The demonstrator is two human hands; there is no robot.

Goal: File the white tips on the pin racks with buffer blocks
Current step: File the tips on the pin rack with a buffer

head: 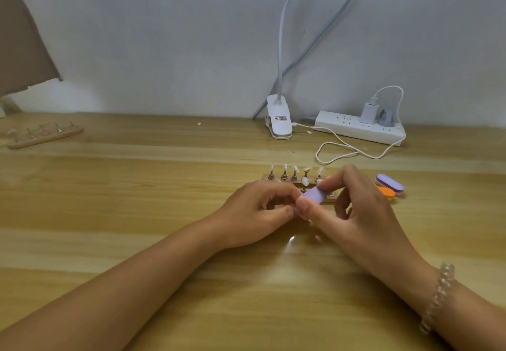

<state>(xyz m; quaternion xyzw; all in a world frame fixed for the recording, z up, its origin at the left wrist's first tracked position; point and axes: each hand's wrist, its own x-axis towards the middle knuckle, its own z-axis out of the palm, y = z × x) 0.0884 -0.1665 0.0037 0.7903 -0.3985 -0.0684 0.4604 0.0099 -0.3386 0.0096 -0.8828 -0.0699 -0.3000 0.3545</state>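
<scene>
Mid-frame on the table [137,213], the pin rack [284,178] sits just above my hands. Right hand [356,213] pinches the lilac buffer block [313,196], long axis lower-left to upper-right. Left hand [257,211] curls at its lower end, can't tell around what. White tips [305,180] right above.

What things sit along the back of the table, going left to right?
Wooden pin rack → clip-on lamp base → white power strip with a charger plugged in.

The left hand [257,211] and right hand [356,213] (gripping a purple buffer block [315,196]) hide the front of the near pin rack [276,178]. What the left hand pinches is hidden; the far pin rack [45,135] is blurred.
</scene>
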